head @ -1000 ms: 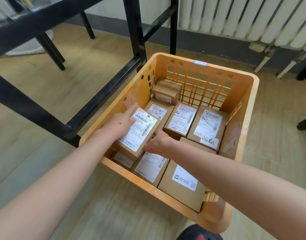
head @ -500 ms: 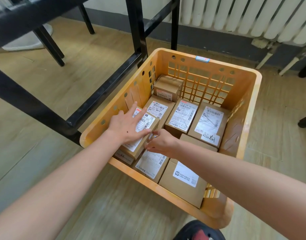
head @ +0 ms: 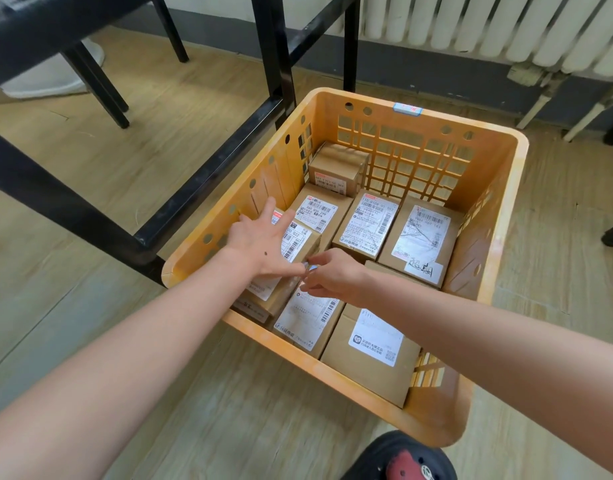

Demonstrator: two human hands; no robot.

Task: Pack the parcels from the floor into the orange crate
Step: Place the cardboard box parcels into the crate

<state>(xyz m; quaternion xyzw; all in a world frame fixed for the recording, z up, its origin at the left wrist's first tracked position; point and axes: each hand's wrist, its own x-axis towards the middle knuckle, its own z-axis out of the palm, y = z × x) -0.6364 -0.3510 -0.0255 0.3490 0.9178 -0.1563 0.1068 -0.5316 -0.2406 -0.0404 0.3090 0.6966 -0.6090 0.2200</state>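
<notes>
The orange crate (head: 485, 216) stands on the wood floor and holds several brown cardboard parcels with white labels. My left hand (head: 260, 244) lies flat, fingers spread, on a labelled parcel (head: 296, 247) by the crate's left wall; this parcel sits on top of lower ones. My right hand (head: 332, 277) hovers at that parcel's right edge with its fingers loosely curled, holding nothing that I can see. Other parcels fill the bottom: a small one (head: 338, 168) at the far left corner, two (head: 369, 225) (head: 422, 240) in the middle row, and two (head: 310, 320) (head: 372, 355) near the front wall.
A black metal table frame (head: 208, 178) runs close along the crate's left side. A white radiator (head: 488, 22) lines the far wall. A dark shoe tip (head: 402, 459) shows below the crate's front edge. Bare wood floor (head: 90, 161) lies on the left.
The labelled parcel has sunk lower and flatter by the left wall. My left hand slid from its edge onto its top; my right hand loosened at its right edge.
</notes>
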